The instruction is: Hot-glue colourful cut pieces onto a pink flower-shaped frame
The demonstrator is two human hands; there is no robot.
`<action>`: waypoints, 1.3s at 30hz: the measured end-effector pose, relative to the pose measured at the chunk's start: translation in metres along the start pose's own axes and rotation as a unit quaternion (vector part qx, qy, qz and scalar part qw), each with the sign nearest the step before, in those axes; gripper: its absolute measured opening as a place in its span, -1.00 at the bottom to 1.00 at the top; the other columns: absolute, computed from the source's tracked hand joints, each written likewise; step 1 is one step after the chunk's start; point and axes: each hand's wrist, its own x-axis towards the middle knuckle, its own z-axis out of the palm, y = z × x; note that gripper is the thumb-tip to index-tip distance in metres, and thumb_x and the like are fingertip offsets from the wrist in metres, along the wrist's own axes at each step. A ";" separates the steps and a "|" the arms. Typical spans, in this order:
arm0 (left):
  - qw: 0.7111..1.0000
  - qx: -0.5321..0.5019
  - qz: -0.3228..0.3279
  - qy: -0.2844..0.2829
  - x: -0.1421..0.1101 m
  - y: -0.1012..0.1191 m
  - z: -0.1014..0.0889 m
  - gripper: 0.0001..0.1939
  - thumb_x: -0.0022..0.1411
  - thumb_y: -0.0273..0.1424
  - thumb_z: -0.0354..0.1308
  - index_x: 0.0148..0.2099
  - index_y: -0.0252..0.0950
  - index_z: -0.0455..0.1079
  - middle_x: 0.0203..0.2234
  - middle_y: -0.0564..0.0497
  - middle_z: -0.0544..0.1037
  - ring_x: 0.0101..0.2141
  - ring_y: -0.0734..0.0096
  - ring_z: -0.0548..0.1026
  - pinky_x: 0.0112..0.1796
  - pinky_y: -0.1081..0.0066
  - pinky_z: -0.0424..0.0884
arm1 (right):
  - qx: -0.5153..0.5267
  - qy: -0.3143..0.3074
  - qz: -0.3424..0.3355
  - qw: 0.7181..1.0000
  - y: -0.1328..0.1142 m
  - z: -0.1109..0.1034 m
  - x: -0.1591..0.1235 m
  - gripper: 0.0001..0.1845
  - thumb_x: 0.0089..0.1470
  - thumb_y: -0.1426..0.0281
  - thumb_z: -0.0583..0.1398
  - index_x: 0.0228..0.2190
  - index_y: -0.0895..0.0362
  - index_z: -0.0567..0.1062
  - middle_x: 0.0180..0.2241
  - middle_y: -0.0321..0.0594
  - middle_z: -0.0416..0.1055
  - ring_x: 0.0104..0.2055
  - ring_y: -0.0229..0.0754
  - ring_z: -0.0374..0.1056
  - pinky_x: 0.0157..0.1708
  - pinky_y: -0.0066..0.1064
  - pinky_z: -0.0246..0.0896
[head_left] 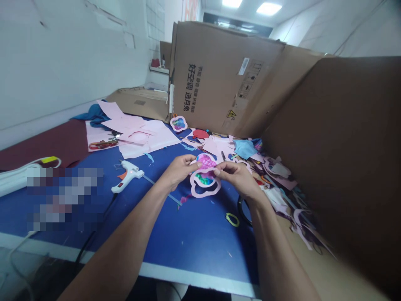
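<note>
Together, left grip (pixel 191 162) and right grip (pixel 219 170) pinch a pink-edged colorful cutout (pixel 206 179) over the blue table (pixel 200 234).

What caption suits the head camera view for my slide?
Left hand and right hand hold pink cutouts over a blue table, a white glue gun lying nearby.

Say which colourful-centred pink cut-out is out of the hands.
The mostly blue-centred cut-out, lying at the foot of the printed cardboard. The held pieces, pink and green inside, are gripped by left hand and right hand.
</note>
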 end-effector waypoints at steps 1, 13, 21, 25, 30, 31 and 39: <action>0.999 -0.020 -0.025 0.002 0.000 0.000 0.000 -0.56 -0.05 -0.13 0.62 -0.25 -0.27 0.58 -0.41 0.04 0.60 -0.42 0.42 0.49 -0.36 0.44 0.38 | 0.017 0.025 -0.004 1.000 0.003 0.000 0.002 -0.58 0.04 -0.04 0.54 -0.39 0.06 0.71 -0.44 -0.26 0.59 -0.39 -0.17 0.40 -0.29 -0.31 0.32; 0.980 -0.147 0.029 0.131 0.010 -0.001 -0.007 -0.50 -0.18 -0.13 0.63 -0.36 -0.26 0.45 -0.47 0.10 0.55 -0.43 0.44 0.50 -0.34 0.43 0.48 | 0.029 0.001 -0.039 0.999 0.005 -0.001 0.002 -0.64 0.13 0.01 0.50 -0.41 0.02 0.66 -0.24 -0.21 0.63 -0.14 -0.07 0.49 0.01 -0.21 0.37; 0.985 -0.087 0.048 0.140 0.012 -0.001 -0.013 -0.65 -0.07 -0.23 0.55 -0.39 -0.25 0.46 -0.56 0.14 0.45 -0.57 0.53 0.33 -0.51 0.48 0.23 | 0.007 -0.049 -0.036 0.998 -0.008 -0.017 -0.009 -0.74 0.17 0.10 0.49 -0.41 -0.02 0.68 0.32 -0.18 0.50 0.40 0.15 0.32 0.40 0.05 0.11; 0.989 -0.085 0.039 0.117 0.010 -0.002 -0.006 -0.63 -0.07 -0.23 0.57 -0.37 -0.26 0.47 -0.53 0.13 0.50 -0.54 0.51 0.39 -0.49 0.48 0.27 | 0.058 -0.020 -0.048 0.997 -0.008 -0.006 -0.006 -0.72 0.15 0.09 0.50 -0.43 -0.02 0.67 0.31 -0.18 0.51 0.44 0.17 0.30 0.43 0.05 0.09; 0.994 -0.081 0.017 0.072 0.008 -0.003 0.001 -0.56 -0.10 -0.15 0.61 -0.34 -0.27 0.49 -0.52 0.11 0.54 -0.54 0.49 0.43 -0.48 0.48 0.34 | 0.080 0.070 -0.036 0.994 0.002 0.010 0.006 -0.72 0.05 0.09 0.53 -0.43 -0.01 0.68 0.24 -0.15 0.56 0.39 0.17 0.34 0.40 -0.01 0.10; 0.994 -0.081 0.015 0.068 0.008 -0.004 0.002 -0.55 -0.10 -0.14 0.62 -0.33 -0.27 0.49 -0.53 0.11 0.54 -0.55 0.50 0.42 -0.49 0.49 0.33 | 0.077 0.086 -0.034 0.993 0.004 0.011 0.007 -0.71 0.02 0.09 0.54 -0.44 -0.01 0.67 0.24 -0.16 0.57 0.38 0.17 0.35 0.39 -0.02 0.12; 0.994 -0.094 -0.006 0.057 0.007 -0.006 0.009 -0.55 -0.07 -0.14 0.64 -0.30 -0.26 0.52 -0.51 0.11 0.56 -0.53 0.49 0.45 -0.47 0.48 0.39 | 0.122 0.132 0.015 0.984 0.014 0.018 0.013 -0.61 -0.06 0.01 0.53 -0.43 0.04 0.63 -0.42 -0.27 0.55 -0.38 -0.15 0.39 -0.29 -0.29 0.32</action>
